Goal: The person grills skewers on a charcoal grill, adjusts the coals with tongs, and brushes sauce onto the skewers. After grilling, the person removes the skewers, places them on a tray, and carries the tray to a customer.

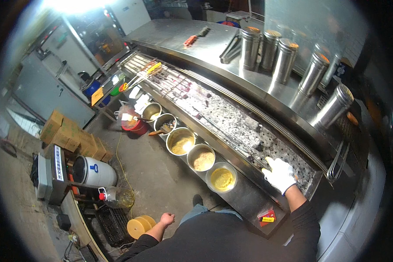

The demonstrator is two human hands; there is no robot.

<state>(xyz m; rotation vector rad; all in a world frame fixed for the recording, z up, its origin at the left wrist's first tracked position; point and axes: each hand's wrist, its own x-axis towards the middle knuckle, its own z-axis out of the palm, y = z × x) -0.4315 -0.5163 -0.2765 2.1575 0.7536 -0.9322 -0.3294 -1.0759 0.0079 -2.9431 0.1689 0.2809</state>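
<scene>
My right hand (278, 175), in a white glove, grips the near end of long metal tongs (227, 134) that lie along the ash and charcoal of a long charcoal grill (235, 118). My bare left hand (167, 218) hangs low beside my body, its fingers curled, with nothing seen in it. Skewers of food (150, 70) rest on the grate at the grill's far left end. Along the near edge stand several round metal pots and bowls, among them a bowl of yellow liquid (222, 179) and a pot of crumbly seasoning (201, 158).
Several steel shaker canisters (285, 60) stand on the steel counter (170, 31) behind the grill. Wire tongs (339, 163) are at its right end. A red packet (267, 217) sits on the near ledge. Left on the floor are cardboard boxes (68, 134), a white drum (98, 172) and an oil jug (118, 197).
</scene>
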